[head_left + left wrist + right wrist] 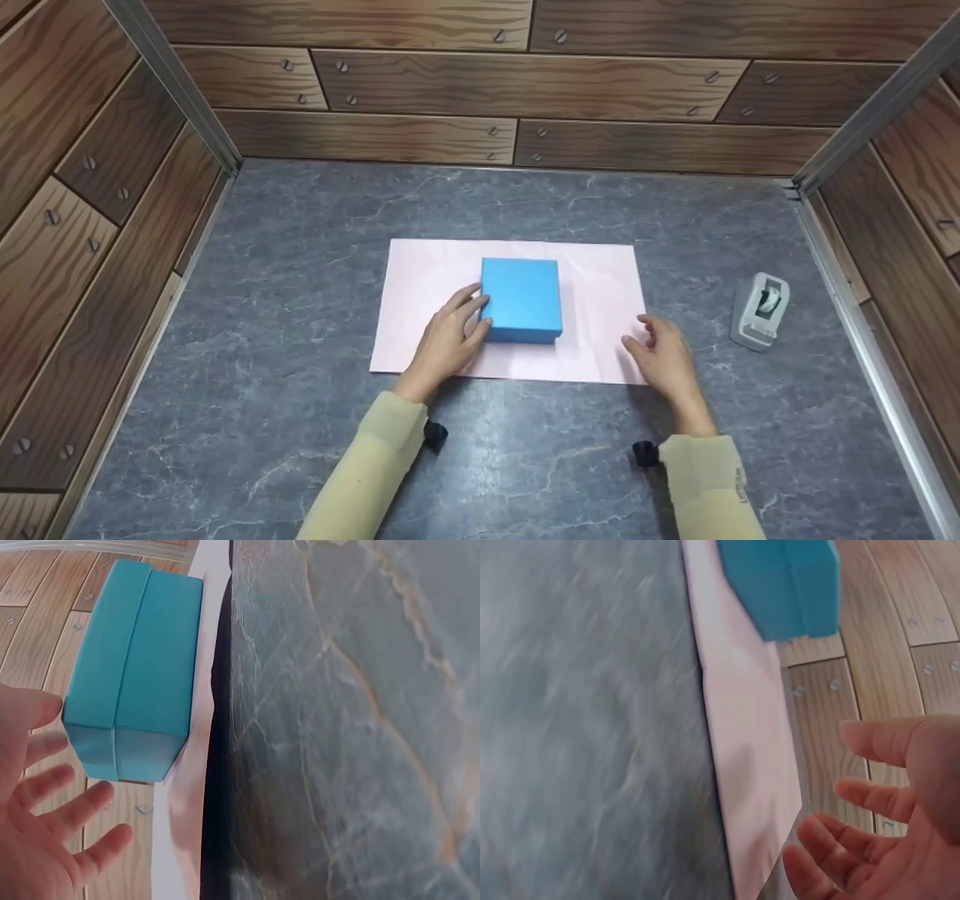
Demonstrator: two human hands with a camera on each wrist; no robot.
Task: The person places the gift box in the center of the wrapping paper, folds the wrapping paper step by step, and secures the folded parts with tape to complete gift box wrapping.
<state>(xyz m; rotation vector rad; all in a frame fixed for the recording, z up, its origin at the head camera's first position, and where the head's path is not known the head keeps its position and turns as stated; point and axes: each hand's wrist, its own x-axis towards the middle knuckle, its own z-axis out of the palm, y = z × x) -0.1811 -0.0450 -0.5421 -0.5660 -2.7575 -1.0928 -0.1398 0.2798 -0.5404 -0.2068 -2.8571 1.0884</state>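
Note:
A blue lidded box (521, 296) sits on a pale pink sheet of paper (435, 262), a little right of the sheet's middle. My left hand (448, 337) is at the box's left side, fingertips right at its edge. In the left wrist view its fingers (79, 810) are spread, with the thumb side close to the lid of the box (135, 660). Over the right edge of the paper is my right hand (664, 356), fingers loosely bent and holding nothing. The right wrist view shows its fingers (870, 799) apart from the box (787, 585).
A grey tape dispenser (760, 311) with a roll of tape stands to the right of my right hand. The grey marbled tabletop (300, 435) is bounded by wood-patterned panels (525, 82) at the back and both sides, with metal rails (870, 405) along the edges.

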